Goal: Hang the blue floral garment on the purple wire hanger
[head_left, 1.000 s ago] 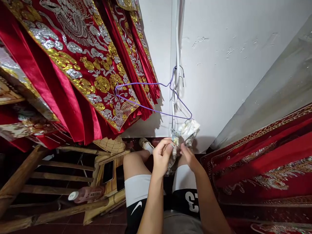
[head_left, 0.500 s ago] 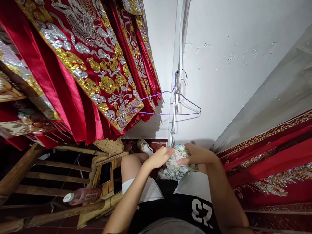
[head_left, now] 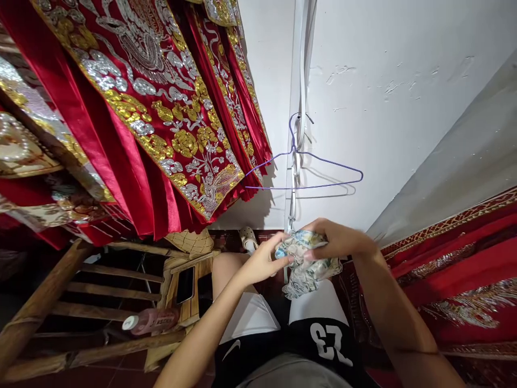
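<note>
Patterned cloth, bunched crosswise between left hand and right hand

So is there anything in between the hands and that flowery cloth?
Nothing visible is in between. Both hands touch the flowery cloth directly: the left hand pinches its left end, and the right hand grips it from above.

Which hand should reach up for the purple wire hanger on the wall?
Probably left: the left hand only pinches the edge of the crumpled floral cloth, while the right hand wraps over it.
</note>
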Available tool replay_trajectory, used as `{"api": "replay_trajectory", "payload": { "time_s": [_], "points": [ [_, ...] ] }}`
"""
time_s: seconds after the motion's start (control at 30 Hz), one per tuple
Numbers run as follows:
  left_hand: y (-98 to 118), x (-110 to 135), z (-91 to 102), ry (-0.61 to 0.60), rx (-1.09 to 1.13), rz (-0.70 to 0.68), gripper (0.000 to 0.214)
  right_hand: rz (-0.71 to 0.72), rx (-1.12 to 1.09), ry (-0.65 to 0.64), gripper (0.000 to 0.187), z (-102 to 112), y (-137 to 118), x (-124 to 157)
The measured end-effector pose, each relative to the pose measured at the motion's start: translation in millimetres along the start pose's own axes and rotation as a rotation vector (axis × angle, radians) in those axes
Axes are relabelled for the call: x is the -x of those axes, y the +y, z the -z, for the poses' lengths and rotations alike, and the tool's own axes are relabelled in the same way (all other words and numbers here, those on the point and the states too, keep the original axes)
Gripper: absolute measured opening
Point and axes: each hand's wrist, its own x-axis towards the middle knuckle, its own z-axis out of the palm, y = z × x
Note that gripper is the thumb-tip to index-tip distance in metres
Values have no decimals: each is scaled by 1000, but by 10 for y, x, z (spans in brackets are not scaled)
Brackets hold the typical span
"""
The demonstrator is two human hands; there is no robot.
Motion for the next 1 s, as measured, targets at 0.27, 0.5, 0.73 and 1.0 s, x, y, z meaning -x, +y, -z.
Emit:
{"api": "replay_trajectory", "payload": {
  "time_s": [0.27,0.5,0.73,1.0],
  "points": [
    [-62,100,436,5,-414,57,17,116,228,868,45,664,455,-207],
    [-217,25,950,-8,-703,183,15,-44,388,796,19,728,783,-451],
    [-346,-287,1161,215,-572,-28,15,-55,465,833,30,761,624,-176],
    [193,-702,1059,470,-447,-282,16,-53,155,822,44,542,622,-256]
  ]
}}
